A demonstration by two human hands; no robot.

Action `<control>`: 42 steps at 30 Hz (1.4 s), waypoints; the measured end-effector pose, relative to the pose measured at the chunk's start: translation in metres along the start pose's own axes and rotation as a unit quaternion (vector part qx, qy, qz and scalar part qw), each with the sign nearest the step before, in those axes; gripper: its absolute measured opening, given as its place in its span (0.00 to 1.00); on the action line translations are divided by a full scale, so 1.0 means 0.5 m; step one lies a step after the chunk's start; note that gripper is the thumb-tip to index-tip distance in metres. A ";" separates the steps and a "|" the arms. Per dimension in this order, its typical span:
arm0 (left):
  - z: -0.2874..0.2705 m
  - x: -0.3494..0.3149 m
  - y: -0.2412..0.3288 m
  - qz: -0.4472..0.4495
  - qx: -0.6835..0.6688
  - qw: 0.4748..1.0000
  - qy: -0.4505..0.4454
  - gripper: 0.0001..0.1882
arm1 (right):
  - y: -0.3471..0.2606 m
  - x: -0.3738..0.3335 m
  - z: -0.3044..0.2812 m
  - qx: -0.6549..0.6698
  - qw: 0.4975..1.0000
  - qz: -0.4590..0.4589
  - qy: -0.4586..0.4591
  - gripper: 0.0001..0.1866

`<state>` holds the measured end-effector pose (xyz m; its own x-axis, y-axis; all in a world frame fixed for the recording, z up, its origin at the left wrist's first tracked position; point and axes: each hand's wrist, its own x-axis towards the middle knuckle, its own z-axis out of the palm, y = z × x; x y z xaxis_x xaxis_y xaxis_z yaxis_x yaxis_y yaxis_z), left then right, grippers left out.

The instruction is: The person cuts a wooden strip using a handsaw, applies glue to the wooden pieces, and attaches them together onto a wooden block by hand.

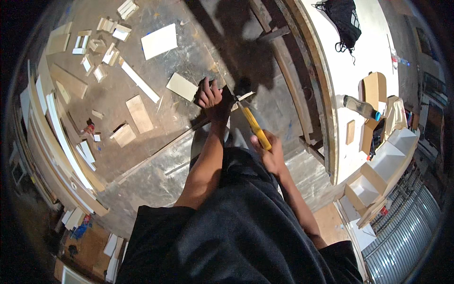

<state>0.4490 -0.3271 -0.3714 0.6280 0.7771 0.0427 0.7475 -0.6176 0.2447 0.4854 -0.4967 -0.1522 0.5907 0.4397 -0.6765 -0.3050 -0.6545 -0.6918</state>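
My right hand [271, 154] is wrapped round the lower end of a yellow-handled tool [256, 126]. It slants up and left toward my other hand, and a thin metal part shows at its far end. What kind of tool it is cannot be made out in the shadow. My left hand [211, 100] is closed, its fingers curled, beside the tool's far end. Whatever it grips is dark and hidden. A small pale wood sliver [246, 95] lies by the tool's tip. Left of my fingers rests a cream rectangular board [182, 87].
Scattered wood blocks [99, 45], a white panel [159, 41] and a narrow strip [140, 80] cover the left surface. Long boards [66, 137] stand along the left edge. At right, a white-topped table [347, 90] carries a bottle [360, 107] and a cardboard box [375, 85].
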 end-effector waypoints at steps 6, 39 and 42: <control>-0.011 0.005 0.037 0.007 -0.039 0.999 0.020 0.26 | 0.000 0.007 -0.005 -0.039 0.999 0.011 0.022 0.21; -0.010 -0.014 0.038 -0.005 -0.050 0.999 -0.015 0.24 | 0.012 0.001 -0.013 -0.004 0.999 -0.018 0.040 0.23; 0.015 -0.007 -0.011 0.027 0.009 0.999 0.029 0.26 | 0.005 0.004 -0.008 0.022 0.998 -0.038 0.034 0.24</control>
<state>0.4442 -0.3275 -0.3801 0.6549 0.7474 0.1116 0.7166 -0.6611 0.2222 0.4889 -0.4999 -0.1545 0.6621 0.4436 -0.6040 -0.2887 -0.5928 -0.7518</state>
